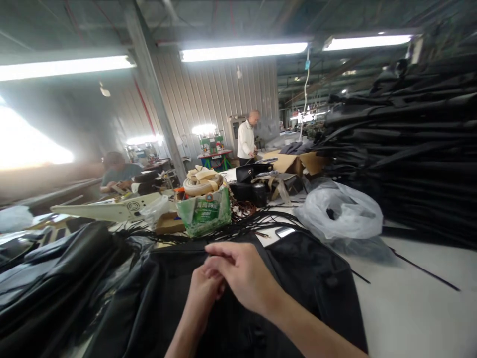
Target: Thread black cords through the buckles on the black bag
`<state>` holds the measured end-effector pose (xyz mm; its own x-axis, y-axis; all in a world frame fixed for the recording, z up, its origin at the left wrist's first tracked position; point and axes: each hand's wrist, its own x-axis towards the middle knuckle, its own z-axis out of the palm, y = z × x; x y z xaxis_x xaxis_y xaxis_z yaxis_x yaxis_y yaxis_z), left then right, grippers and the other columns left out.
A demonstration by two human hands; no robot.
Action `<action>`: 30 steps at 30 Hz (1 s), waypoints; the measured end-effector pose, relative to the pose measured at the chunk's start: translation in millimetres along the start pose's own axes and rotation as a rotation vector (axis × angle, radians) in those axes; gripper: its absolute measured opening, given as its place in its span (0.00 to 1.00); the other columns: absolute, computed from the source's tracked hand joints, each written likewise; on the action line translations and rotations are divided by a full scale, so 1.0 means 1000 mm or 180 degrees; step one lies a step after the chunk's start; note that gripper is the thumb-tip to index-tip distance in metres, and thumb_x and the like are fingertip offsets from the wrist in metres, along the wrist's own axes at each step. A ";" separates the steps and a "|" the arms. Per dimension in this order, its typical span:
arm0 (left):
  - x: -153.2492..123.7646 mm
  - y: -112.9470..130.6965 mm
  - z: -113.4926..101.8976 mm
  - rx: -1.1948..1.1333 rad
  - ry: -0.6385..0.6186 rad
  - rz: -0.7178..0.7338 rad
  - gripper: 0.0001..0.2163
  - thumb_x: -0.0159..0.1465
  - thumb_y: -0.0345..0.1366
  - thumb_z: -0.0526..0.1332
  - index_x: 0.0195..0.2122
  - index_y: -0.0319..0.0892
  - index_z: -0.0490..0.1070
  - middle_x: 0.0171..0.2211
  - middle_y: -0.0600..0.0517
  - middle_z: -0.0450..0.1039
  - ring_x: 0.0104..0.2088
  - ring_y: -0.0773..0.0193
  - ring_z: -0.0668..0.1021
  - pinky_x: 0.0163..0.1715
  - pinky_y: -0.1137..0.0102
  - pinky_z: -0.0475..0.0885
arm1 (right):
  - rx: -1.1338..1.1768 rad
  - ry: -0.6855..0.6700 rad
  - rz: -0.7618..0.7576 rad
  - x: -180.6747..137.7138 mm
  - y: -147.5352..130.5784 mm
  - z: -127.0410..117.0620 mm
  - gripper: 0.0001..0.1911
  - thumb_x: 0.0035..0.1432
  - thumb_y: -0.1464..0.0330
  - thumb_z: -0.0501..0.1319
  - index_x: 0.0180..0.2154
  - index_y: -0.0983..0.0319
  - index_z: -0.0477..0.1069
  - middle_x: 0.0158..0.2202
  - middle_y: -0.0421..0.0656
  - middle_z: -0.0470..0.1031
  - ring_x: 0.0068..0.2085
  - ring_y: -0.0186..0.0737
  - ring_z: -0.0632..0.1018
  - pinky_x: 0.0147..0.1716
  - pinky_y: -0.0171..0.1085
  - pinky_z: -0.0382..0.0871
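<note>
A black leather-like piece [305, 278] lies spread on the table before me. My right hand [242, 276] rests on it with its fingers curled and pressed together over the piece's far edge. My left hand [203, 293] sits just under and left of the right one, mostly covered by it, fingers bent against the black material. What either hand pinches is hidden. Thin black cords [261, 221] lie tangled just beyond my fingers.
A green bag [204, 211] with cream straps stands beyond the cords. A clear plastic bag [343, 214] lies at the right, and a tall stack of black pieces [410, 149] behind it. More black material [55, 278] heaps at left. Two people work farther back.
</note>
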<state>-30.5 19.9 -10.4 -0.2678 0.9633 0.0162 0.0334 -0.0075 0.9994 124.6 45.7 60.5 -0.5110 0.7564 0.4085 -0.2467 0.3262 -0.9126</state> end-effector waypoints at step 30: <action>-0.007 0.013 0.010 -0.0261 0.0532 0.0516 0.30 0.57 0.61 0.81 0.47 0.38 0.90 0.25 0.48 0.79 0.24 0.62 0.76 0.25 0.71 0.72 | -0.0212 0.0010 0.0288 -0.001 0.063 -0.047 0.12 0.68 0.60 0.72 0.48 0.59 0.88 0.45 0.45 0.89 0.47 0.50 0.89 0.51 0.40 0.81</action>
<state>-18.5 16.2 2.3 -0.4211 0.8901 0.1745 0.0125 -0.1866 0.9824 148.2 92.2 2.1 -0.5260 0.7861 0.3244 -0.1445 0.2933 -0.9450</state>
